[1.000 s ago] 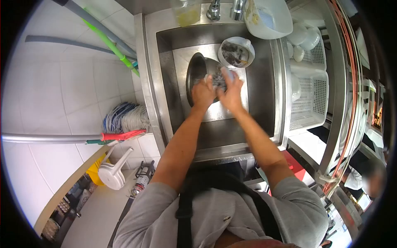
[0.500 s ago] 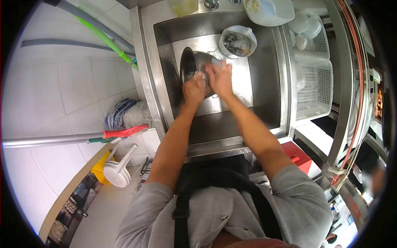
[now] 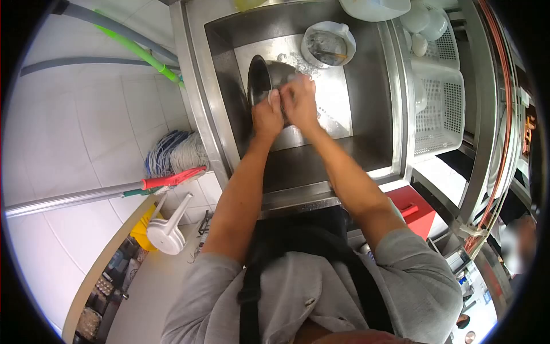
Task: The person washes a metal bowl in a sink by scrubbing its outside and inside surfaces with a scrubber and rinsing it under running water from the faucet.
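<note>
Metal bowl (image 3: 279, 70) is tipped on its side in the left grip (image 3: 267, 118), which is closed around its lower edge. Right grip (image 3: 301, 103) is bent against the bowl's outer side; too blurred to tell whether it grasps anything. Bowl is on the 9 o'clock side of the steel sink (image 3: 369, 86), mouth toward 9. Clock from bowl: white pot (image 3: 350, 41) at 2, near it, cloudy liquid (image 3: 325, 43) and a brownish stick (image 3: 337, 54) inside. White tub (image 3: 375, 8) beyond, also 2. White baskets (image 3: 436, 123) at 3, red box (image 3: 424, 212) between 4 and 5, mop head (image 3: 177, 155) at 8.
</note>
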Demonstrator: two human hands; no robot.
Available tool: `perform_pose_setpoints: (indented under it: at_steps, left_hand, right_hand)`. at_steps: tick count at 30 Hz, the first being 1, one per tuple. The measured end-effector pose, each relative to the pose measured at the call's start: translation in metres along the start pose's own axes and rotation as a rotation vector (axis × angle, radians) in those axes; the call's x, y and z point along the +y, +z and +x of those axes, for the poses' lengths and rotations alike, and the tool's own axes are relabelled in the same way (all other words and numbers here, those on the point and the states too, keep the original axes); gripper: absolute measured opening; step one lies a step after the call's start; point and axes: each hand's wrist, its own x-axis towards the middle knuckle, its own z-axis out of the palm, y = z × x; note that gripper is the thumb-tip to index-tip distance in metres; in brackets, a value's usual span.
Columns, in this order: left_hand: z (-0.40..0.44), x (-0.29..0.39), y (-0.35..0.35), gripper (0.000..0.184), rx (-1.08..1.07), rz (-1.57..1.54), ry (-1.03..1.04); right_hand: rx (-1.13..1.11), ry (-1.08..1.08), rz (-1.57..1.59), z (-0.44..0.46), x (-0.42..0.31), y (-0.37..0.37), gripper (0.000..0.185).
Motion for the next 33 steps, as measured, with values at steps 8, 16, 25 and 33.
perform_pose_setpoints:
  at_steps: [8,16,25,33]
  left_hand:
    - [0.018,-0.002,0.004,0.057,0.075,-0.048,-0.003]
    - [-0.066,-0.005,0.011,0.053,-0.096,0.029,-0.046]
    - [-0.072,0.001,0.004,0.047,-0.123,0.063,-0.054]
    - [-0.077,-0.001,0.004,0.055,-0.133,-0.006,-0.07]
  right_hand:
    - [0.018,0.136,-0.058,0.018,0.022,0.013,0.012]
    - [-0.229,0.448,-0.183,-0.002,0.025,-0.004,0.01]
    - [-0.537,0.608,-0.096,0.003,0.096,0.025,0.018]
    - [-0.355,0.438,-0.019,-0.022,0.072,0.003,0.017]
